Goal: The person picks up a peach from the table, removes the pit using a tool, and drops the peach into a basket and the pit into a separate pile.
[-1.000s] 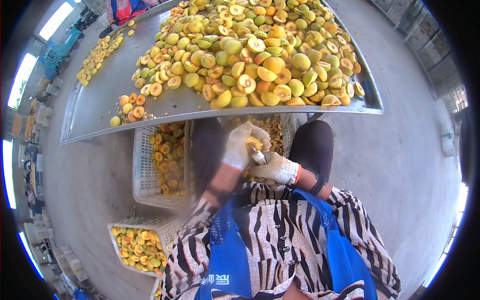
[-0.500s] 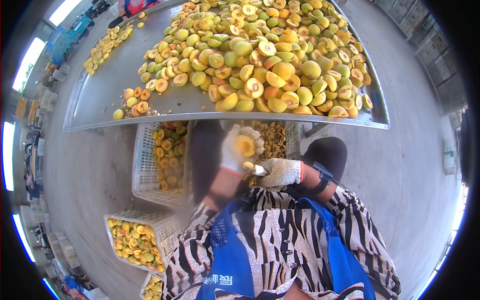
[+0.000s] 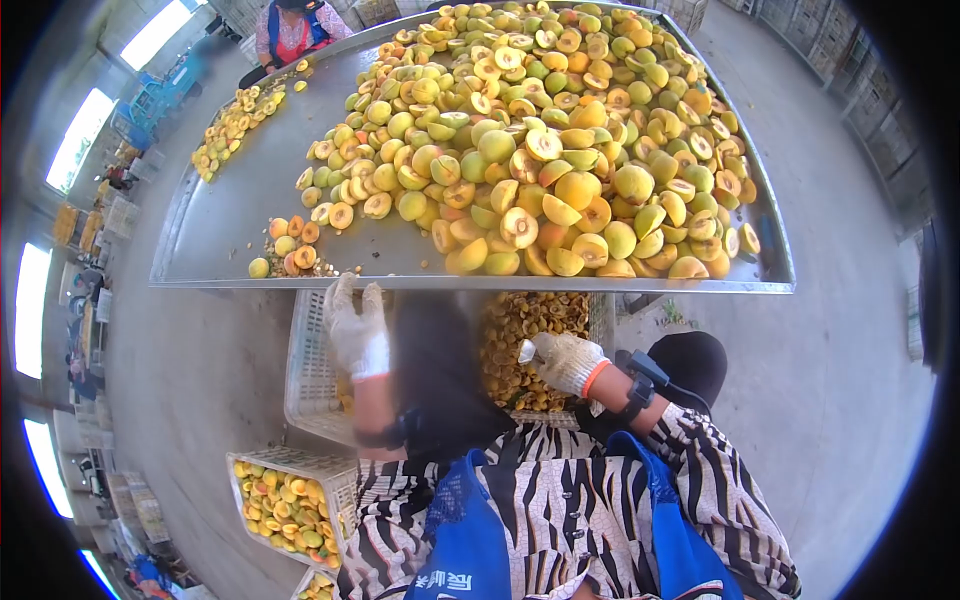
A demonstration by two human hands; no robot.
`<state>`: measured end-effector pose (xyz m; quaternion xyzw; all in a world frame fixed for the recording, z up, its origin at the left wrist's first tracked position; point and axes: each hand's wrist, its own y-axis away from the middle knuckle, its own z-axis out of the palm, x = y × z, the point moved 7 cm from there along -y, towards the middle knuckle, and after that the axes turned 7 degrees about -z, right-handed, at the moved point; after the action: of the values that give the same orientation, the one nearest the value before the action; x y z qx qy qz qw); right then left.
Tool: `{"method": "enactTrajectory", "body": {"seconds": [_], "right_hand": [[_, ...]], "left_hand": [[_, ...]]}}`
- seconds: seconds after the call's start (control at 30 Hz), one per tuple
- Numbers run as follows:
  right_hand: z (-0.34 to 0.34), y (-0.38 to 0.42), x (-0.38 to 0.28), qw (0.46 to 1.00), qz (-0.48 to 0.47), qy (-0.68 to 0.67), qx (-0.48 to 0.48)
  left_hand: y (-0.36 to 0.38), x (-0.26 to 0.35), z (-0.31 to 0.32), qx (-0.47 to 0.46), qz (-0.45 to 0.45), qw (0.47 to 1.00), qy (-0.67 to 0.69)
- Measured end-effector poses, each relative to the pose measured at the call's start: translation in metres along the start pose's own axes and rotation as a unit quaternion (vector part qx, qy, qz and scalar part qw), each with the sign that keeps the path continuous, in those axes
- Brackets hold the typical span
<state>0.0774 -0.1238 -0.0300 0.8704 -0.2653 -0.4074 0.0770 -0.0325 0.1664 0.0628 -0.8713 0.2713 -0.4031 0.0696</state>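
Observation:
My left hand [image 3: 357, 325], in a whitish glove, is at the near edge of the metal table [image 3: 215, 230], its fingers apart and pointing up, with nothing visible in it. Close by on the table lies a small group of peach halves [image 3: 290, 245] with loose pits. My right hand [image 3: 565, 362], gloved too, is wrapped round a small tool [image 3: 527, 351] with a whitish end. It hangs over a crate of brownish fruit pieces [image 3: 535, 320]. A big heap of halved yellow-green fruit [image 3: 540, 150] covers much of the table.
A white crate [image 3: 308, 375] stands below the table at the left, partly behind my left arm. Nearer is another crate of fruit halves [image 3: 290, 510]. Another person [image 3: 295, 30] sits at the far left corner, by a strip of fruit pieces [image 3: 235, 130].
My left hand has moved left and up to the table edge; the fruit half it held is gone from it. My right hand has shifted slightly right, still with the tool. The view has tilted up.

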Motion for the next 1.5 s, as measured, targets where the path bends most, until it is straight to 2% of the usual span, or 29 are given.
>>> {"method": "enactTrajectory", "body": {"seconds": [0.07,0.13,0.2,0.23,0.27,0.33,0.37,0.43,0.47,0.5,0.53,0.6,0.67,0.73,0.8,0.87,0.9,1.0,1.03,1.17,1.27,1.37,1.47,1.5], "right_hand": [[-0.007,-0.004,-0.012,0.998,-0.060,-0.009,0.011],[-0.032,0.002,-0.037,0.997,-0.055,-0.054,-0.010],[-0.050,0.005,-0.043,0.997,-0.051,-0.052,0.005],[-0.055,0.008,-0.036,0.994,-0.016,-0.111,0.012],[-0.059,0.010,-0.029,0.988,-0.020,-0.144,0.056],[-0.061,0.017,-0.014,0.967,-0.032,-0.208,0.142],[-0.060,0.022,-0.006,0.963,-0.004,-0.217,0.163],[-0.060,0.024,0.006,0.932,-0.016,-0.253,0.261],[-0.061,0.026,0.012,0.912,-0.020,-0.270,0.309],[-0.069,0.032,0.011,0.882,-0.024,-0.344,0.322],[-0.072,0.034,0.008,0.848,-0.018,-0.444,0.288],[-0.068,0.031,0.009,0.820,-0.059,-0.492,0.286],[-0.062,0.031,0.007,0.859,-0.069,-0.434,0.264],[-0.050,0.028,0.006,0.885,-0.104,-0.366,0.270],[-0.051,0.033,0.001,0.907,-0.121,-0.270,0.299],[-0.055,0.045,-0.022,0.945,-0.158,-0.112,0.265],[-0.055,0.054,-0.030,0.925,-0.200,-0.113,0.303],[-0.048,0.054,-0.018,0.925,-0.108,-0.193,0.311],[-0.049,0.054,-0.013,0.933,-0.068,-0.187,0.299],[-0.029,0.041,0.004,0.956,0.011,-0.202,0.211],[-0.029,0.040,-0.003,0.969,0.011,-0.182,0.163],[-0.026,0.037,0.000,0.970,-0.015,-0.155,0.189],[-0.026,0.038,0.000,0.971,-0.021,-0.143,0.192],[-0.023,0.036,0.003,0.972,-0.020,-0.143,0.186]], "left_hand": [[0.012,0.019,0.035,-0.134,-0.093,0.978,0.127],[0.023,0.043,0.078,-0.204,-0.007,0.970,0.132],[0.028,0.062,0.112,-0.206,0.122,0.970,0.036],[0.031,0.073,0.124,-0.220,0.141,0.965,0.014],[0.032,0.073,0.139,-0.213,0.189,0.958,-0.020],[0.028,0.070,0.150,-0.227,0.167,0.959,-0.032],[0.026,0.064,0.147,-0.218,0.124,0.968,0.028],[0.029,0.068,0.128,-0.202,0.038,0.967,0.150],[0.037,0.075,0.113,-0.237,-0.022,0.947,0.217],[0.048,0.078,0.108,-0.287,-0.092,0.888,0.348],[0.062,0.079,0.104,-0.328,-0.165,0.805,0.466],[0.094,0.097,0.099,-0.433,-0.185,0.691,0.548],[0.124,0.110,0.102,-0.477,-0.201,0.643,0.564],[0.140,0.111,0.113,-0.476,-0.186,0.670,0.539],[0.150,0.108,0.121,-0.455,-0.245,0.630,0.580],[0.157,0.105,0.129,-0.446,-0.317,0.628,0.554],[0.159,0.102,0.132,-0.439,-0.353,0.626,0.539],[0.156,0.097,0.136,-0.401,-0.436,0.538,0.599],[0.149,0.089,0.136,-0.380,-0.436,0.584,0.570],[0.146,0.091,0.135,-0.393,-0.429,0.515,0.629],[0.154,0.087,0.142,-0.382,-0.438,0.529,0.619],[0.157,0.088,0.143,-0.402,-0.316,0.647,0.565],[0.163,0.086,0.150,-0.399,-0.374,0.593,0.591],[0.164,0.084,0.151,-0.394,-0.375,0.598,0.589]]}}
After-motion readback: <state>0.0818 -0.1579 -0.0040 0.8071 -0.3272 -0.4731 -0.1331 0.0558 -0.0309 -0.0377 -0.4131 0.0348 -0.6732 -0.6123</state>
